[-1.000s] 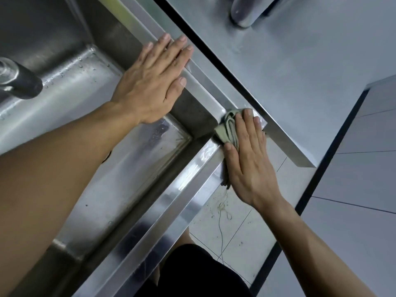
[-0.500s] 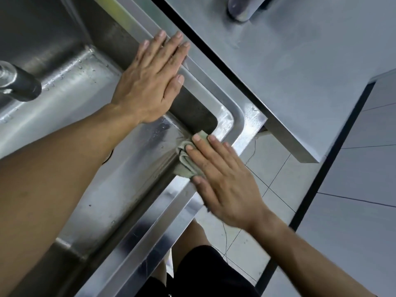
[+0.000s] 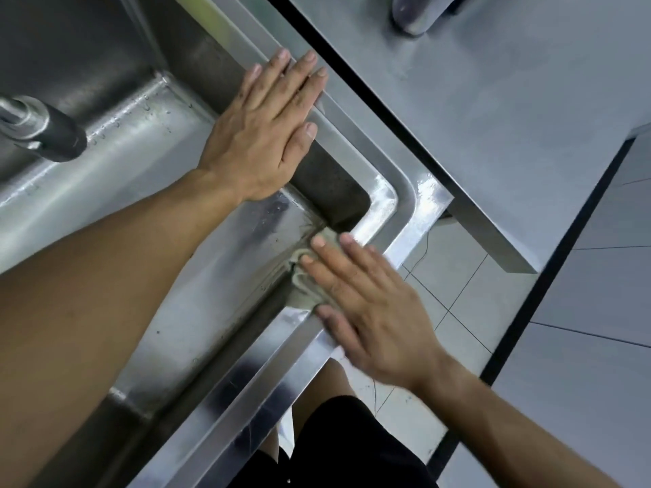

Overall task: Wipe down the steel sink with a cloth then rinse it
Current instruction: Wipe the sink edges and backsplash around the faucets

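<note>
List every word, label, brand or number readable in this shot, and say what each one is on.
None: no text, label, brand or number can be read anywhere.
The steel sink, the faucet, the cloth and the grey countertop all show plain, unmarked surfaces.

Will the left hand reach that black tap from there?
Probably yes. The left hand lies flat on the sink rim, holding nothing, and only open basin lies between it and the tap.
</note>
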A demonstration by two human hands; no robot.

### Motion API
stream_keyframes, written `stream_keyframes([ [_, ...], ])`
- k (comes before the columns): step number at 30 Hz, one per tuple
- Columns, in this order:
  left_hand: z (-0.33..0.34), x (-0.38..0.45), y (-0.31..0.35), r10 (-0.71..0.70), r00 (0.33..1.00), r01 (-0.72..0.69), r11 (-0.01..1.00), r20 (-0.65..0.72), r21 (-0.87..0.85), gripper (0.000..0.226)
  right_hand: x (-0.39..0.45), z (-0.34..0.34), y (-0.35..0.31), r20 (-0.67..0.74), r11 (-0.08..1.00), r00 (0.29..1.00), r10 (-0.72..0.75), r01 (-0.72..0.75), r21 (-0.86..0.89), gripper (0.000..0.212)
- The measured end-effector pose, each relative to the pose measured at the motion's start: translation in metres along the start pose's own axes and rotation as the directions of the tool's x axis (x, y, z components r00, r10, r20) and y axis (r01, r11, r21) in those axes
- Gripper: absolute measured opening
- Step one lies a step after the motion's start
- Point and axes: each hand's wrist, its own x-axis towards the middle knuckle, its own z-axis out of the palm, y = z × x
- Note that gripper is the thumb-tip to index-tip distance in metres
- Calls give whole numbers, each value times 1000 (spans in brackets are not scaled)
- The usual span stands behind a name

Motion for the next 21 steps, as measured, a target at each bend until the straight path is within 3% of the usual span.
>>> stream_keyframes([
  [4, 0, 0, 0, -10, 1000, 10, 1000, 2, -13, 62, 30, -25, 74, -69, 969, 967, 246, -246, -1, 57],
  [7, 1, -1, 1, -22, 1000, 22, 1000, 1, -15, 62, 51, -33, 96, -51, 962, 963, 265, -267, -59, 60],
  [14, -4, -4, -7, -46, 999, 47, 999, 19, -21, 62, 108, -40, 95, 7, 985, 994, 105, -103, -136, 63],
  [18, -4, -24, -21, -268, 963, 264, 954, -16, -139, 61, 171, -36, 85, -16, 978, 998, -64, 59, -201, 63],
  [21, 11, -64, -24, -427, 901, 431, 872, 69, -233, 61, 211, -38, 79, 67, 958, 980, -188, 198, -208, 69],
])
